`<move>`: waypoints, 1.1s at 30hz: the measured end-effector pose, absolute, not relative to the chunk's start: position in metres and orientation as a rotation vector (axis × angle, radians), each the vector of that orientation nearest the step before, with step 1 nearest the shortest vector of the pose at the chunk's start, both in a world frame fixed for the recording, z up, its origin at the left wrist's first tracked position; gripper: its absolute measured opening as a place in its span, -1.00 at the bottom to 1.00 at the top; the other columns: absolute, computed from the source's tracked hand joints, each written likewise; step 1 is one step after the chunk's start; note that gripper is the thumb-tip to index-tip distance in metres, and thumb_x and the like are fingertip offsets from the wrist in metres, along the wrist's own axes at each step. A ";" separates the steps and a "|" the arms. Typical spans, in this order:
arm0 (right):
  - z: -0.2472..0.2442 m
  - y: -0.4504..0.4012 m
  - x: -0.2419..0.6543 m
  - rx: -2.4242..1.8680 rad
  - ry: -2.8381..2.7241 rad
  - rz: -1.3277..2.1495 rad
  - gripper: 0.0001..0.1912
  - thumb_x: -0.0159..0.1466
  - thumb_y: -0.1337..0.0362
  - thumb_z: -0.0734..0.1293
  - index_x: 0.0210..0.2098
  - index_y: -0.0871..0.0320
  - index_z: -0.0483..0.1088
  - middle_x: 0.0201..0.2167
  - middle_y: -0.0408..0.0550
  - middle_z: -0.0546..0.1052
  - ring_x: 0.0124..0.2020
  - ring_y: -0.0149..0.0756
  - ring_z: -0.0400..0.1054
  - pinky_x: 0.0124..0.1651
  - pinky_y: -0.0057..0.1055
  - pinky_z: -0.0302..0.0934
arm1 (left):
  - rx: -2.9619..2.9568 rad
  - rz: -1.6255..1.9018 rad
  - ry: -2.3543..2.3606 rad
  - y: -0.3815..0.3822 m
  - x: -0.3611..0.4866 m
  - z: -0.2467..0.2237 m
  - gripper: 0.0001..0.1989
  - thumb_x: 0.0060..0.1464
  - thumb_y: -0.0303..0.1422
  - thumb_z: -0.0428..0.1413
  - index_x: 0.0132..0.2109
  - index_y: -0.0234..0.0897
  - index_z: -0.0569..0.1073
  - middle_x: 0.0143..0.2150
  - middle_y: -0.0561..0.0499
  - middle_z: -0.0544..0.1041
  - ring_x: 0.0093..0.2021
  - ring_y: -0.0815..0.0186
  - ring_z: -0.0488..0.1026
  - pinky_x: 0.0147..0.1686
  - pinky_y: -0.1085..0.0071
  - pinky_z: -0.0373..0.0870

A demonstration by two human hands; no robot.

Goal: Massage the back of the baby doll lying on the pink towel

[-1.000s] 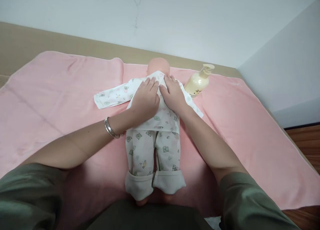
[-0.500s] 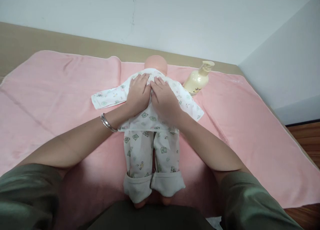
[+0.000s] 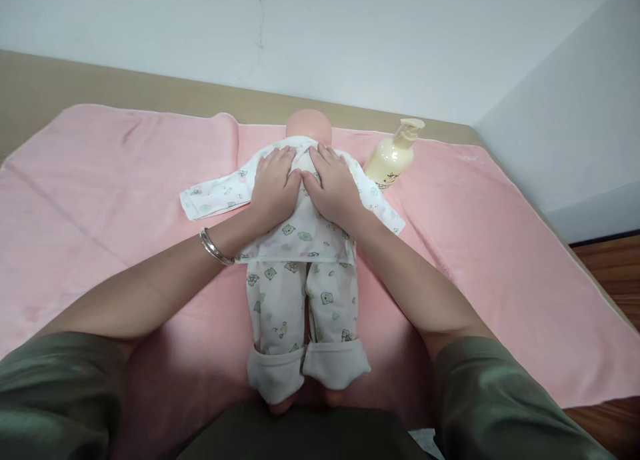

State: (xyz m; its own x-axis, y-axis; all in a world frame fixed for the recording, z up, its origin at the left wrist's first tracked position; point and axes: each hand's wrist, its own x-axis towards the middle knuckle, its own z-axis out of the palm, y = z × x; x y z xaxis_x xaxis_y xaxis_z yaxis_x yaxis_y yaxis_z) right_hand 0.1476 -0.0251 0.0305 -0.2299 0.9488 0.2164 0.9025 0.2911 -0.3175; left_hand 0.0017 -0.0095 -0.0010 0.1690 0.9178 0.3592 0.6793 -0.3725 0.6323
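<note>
A baby doll (image 3: 309, 125) lies on a pink blanket, its head away from me and its feet near my lap. It wears a white patterned top (image 3: 295, 243) and matching trousers (image 3: 327, 300) with turned-up cuffs. My left hand (image 3: 275, 187) rests flat on the left part of the top's upper area, fingers pointing to the head. On the right part lies my right hand (image 3: 334, 188), palm down, with its fingers spread a little. The two thumb tips nearly meet at the middle. Neither hand grips anything.
The pink blanket (image 3: 500, 247) covers most of a wooden surface (image 3: 150, 83) against a white wall. A cream pump bottle (image 3: 393, 157) leans beyond the doll's right sleeve. Brown wooden floor (image 3: 613, 267) shows at the right edge.
My right hand has shifted slightly outward and up on the top, and its fingers are farther from my left hand's. My left hand rests in nearly the same place. The view has moved slightly.
</note>
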 end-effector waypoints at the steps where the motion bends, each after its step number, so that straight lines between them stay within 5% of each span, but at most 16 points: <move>1: 0.030 -0.025 0.148 -1.667 -2.204 0.176 -0.35 0.48 0.21 0.11 0.48 0.37 0.09 0.53 0.19 0.09 0.57 0.05 -0.08 0.60 0.10 -0.18 | 2.125 1.024 1.524 -0.009 0.002 -0.001 -0.41 0.32 -0.27 -0.20 0.40 -0.29 0.32 0.47 -0.14 0.31 0.52 0.05 0.17 0.57 -0.08 -0.02; 13: 0.038 -0.012 0.164 -1.699 -2.302 0.236 -0.28 0.53 0.08 0.07 0.53 0.40 -0.09 0.56 0.27 -0.06 0.60 0.08 -0.20 0.59 0.17 -0.22 | 2.342 0.892 1.545 -0.039 0.006 0.007 -0.42 0.34 -0.28 -0.13 0.41 -0.40 0.26 0.50 -0.29 0.24 0.55 -0.13 0.08 0.55 -0.20 -0.03; 23: 0.034 -0.072 0.129 -1.788 -2.287 -0.194 -0.35 0.51 0.27 0.06 0.42 0.70 0.07 0.41 0.62 0.18 0.49 0.29 0.08 0.51 0.06 0.08 | 2.171 0.896 1.570 -0.004 -0.004 0.013 -0.42 0.29 -0.30 -0.18 0.32 -0.38 0.42 0.39 -0.20 0.42 0.46 0.01 0.27 0.53 -0.01 0.13; 27: 0.032 -0.067 0.133 -1.700 -2.325 -0.172 -0.39 0.47 0.35 0.06 0.41 0.61 0.14 0.42 0.47 0.24 0.50 0.18 0.10 0.54 0.03 0.06 | 2.270 0.847 1.606 -0.006 -0.003 0.017 -0.43 0.33 -0.30 -0.23 0.30 -0.42 0.41 0.35 -0.28 0.44 0.40 -0.01 0.34 0.49 0.00 0.21; 33: 0.038 -0.024 0.153 -1.704 -2.249 0.175 -0.32 0.49 0.21 0.07 0.46 0.56 0.05 0.50 0.34 0.11 0.57 0.03 -0.05 0.60 -0.01 -0.06 | 2.447 0.970 1.562 -0.033 0.004 0.007 -0.46 0.36 -0.29 -0.24 0.29 -0.41 0.41 0.33 -0.29 0.45 0.44 -0.08 0.29 0.49 -0.09 0.17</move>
